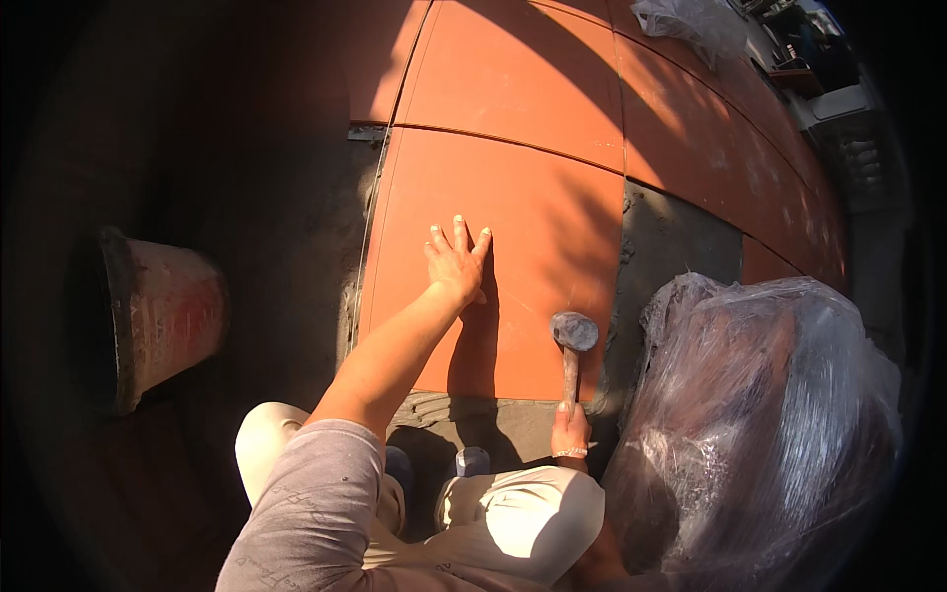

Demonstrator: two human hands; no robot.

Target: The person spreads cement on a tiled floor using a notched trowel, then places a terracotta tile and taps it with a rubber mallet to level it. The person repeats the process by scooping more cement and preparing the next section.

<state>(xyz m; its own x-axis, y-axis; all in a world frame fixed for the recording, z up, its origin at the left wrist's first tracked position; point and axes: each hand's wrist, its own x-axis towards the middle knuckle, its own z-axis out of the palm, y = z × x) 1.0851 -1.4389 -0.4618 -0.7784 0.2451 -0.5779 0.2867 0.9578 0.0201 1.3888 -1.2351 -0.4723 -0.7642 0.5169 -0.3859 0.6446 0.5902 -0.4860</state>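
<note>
A large square terracotta-coloured tile point(533, 237) lies in front of me on grey mortar. My left hand point(456, 266) rests on it with the fingers spread, near its middle. In my right hand point(570, 431) is a mallet point(574, 333), gripped by its handle. The mallet's grey, rounded head is over the tile's near right corner; whether it touches the surface I cannot tell. Grey mortar point(473, 412) shows along the tile's near edge, by my shoes.
More orange tiles point(513, 74) extend beyond and to the right. A stained bucket point(173, 311) lies tipped on its side at left. A bulky stack in clear plastic wrap point(760, 414) stands close on my right. Bare mortar point(681, 232) shows between tiles; loose plastic point(695, 25) lies far right.
</note>
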